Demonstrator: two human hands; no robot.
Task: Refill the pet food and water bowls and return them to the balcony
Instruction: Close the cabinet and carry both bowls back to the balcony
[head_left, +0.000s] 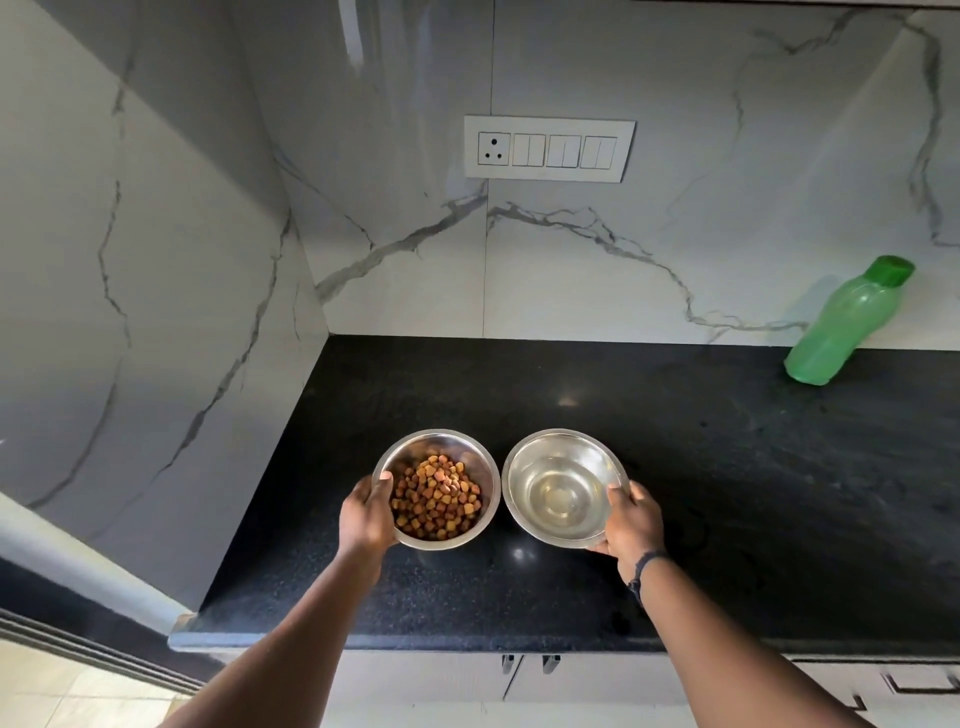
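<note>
Bare counter (701, 467) between bowls (563, 488) and far-right bottle (844, 325).

readable text: none in this view
switch plate (549, 149): no lettering, numbers or marks can be made out on it
green bottle (848, 322): no label or brand shows on the side facing the camera
steel bowls: no stamp or print visible on either the food bowl (436, 488) or the water bowl (563, 487)
bench (727, 493): bare of any sign or sticker
</note>
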